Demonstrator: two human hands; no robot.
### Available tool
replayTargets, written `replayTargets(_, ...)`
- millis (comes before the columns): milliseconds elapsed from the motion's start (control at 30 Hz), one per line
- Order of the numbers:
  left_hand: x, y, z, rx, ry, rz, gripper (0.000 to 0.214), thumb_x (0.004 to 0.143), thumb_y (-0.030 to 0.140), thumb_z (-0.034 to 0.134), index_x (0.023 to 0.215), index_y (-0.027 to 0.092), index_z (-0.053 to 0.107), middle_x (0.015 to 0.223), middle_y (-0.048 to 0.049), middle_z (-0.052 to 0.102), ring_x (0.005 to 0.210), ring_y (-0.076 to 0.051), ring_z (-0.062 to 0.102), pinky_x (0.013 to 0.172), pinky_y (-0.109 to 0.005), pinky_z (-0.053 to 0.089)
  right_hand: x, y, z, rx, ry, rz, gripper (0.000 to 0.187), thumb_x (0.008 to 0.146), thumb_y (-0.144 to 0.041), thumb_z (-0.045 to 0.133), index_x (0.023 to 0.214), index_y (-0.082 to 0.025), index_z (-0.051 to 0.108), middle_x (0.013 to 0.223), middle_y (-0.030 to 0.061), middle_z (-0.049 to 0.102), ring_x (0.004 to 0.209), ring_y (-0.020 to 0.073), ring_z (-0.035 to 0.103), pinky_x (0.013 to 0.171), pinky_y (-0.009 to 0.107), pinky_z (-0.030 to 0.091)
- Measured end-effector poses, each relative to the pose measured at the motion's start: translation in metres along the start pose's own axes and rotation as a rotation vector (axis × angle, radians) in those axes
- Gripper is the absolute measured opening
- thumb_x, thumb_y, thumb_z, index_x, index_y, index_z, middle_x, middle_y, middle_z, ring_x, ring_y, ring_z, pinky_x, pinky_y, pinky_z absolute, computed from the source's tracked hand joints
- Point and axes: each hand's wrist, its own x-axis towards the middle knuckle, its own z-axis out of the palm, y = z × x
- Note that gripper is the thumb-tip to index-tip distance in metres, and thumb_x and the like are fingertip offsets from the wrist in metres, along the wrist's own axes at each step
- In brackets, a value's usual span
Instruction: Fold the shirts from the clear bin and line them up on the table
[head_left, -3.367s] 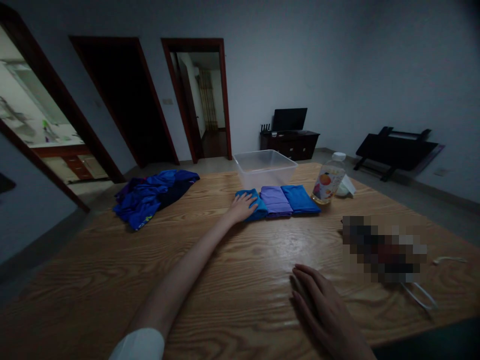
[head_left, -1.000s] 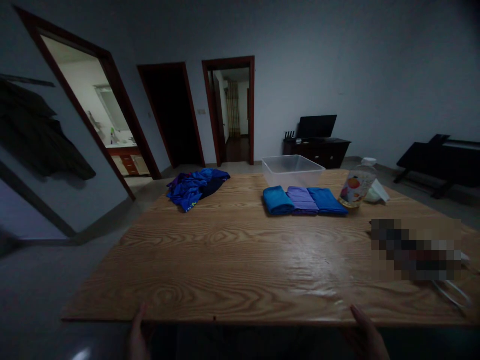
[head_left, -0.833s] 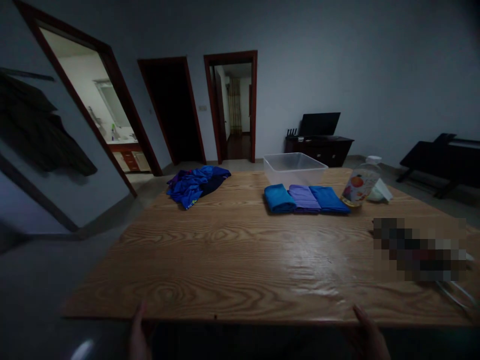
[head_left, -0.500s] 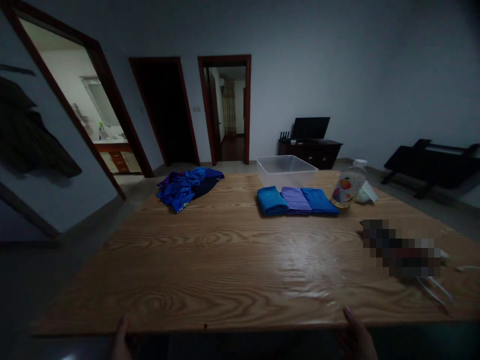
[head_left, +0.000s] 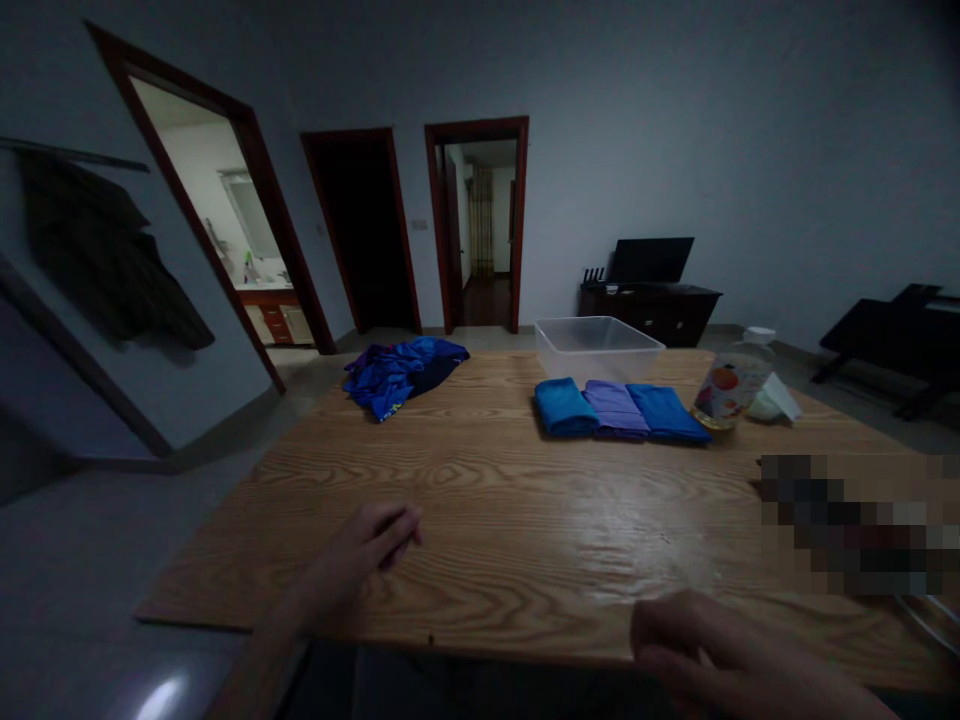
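My left hand (head_left: 358, 553) hovers over the near left part of the wooden table (head_left: 495, 500), fingers loosely curled, holding nothing. My right hand (head_left: 720, 655) is low at the near edge, fingers bent and blurred, nothing visible in it. Far across the table lie three folded cloths side by side: a blue one (head_left: 565, 407), a purple one (head_left: 616, 409) and another blue one (head_left: 667, 413). A clear plastic tub (head_left: 598, 347) stands just behind them. A heap of unfolded blue clothes (head_left: 401, 371) lies at the far left.
A plastic bottle with a fruit label (head_left: 732, 385) stands right of the cloths, a white object (head_left: 771, 402) behind it. A blurred-out patch and white cable (head_left: 926, 620) lie at the right. Doorways, a TV stand (head_left: 649, 300) and a dark folded table (head_left: 892, 340) ring the room.
Both hands have come up from below the table's near edge; the left now reaches over the tabletop. The view shifted slightly right. The cloths and heap have not moved.
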Motion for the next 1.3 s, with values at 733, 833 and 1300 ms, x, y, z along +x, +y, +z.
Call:
replayTargets(733, 0.214, -0.016, 0.095, 0.632, 0.090, 0.213, 0.046, 0.111, 0.045, 0.045, 0.098, 0.018, 0.080, 0.099, -0.0123, 0.080, 0.093, -0.023, 0.073, 0.086, -0.030, 0.049, 0.281, -0.027, 0.129, -0.637, 0.084, -0.639, 0.047, 0.107, -0.049, 0.040, 0.072, -0.021, 0.056, 0.070, 0.0034, 0.061, 0.070, 0.0172, 0.052, 0.063, 0.026, 0.036)
replayTargets(833, 0.214, -0.015, 0.099, 0.689, 0.093, 0.210, 0.047, 0.111, 0.045, 0.044, 0.103, 0.017, 0.081, 0.105, -0.0144, 0.080, 0.098, -0.026, 0.073, 0.088, -0.032, 0.049, 0.281, -0.022, 0.134, -0.742, 0.062, -0.661, 0.041, 0.106, -0.043, 0.048, 0.077, -0.019, 0.064, 0.075, 0.0053, 0.067, 0.070, 0.0165, 0.054, 0.064, 0.027, 0.032)
replayTargets(1300, 0.218, -0.021, 0.104, 0.814, 0.101, 0.189, 0.044, 0.112, 0.041, 0.042, 0.111, 0.018, 0.080, 0.112, -0.0160, 0.080, 0.103, -0.028, 0.074, 0.093, -0.035, 0.050, 0.276, -0.021, 0.141, -0.937, 0.054, -0.661, 0.039, 0.110, -0.040, 0.047, 0.092, -0.018, 0.074, 0.086, 0.0089, 0.076, 0.073, 0.0172, 0.062, 0.066, 0.028, 0.028)
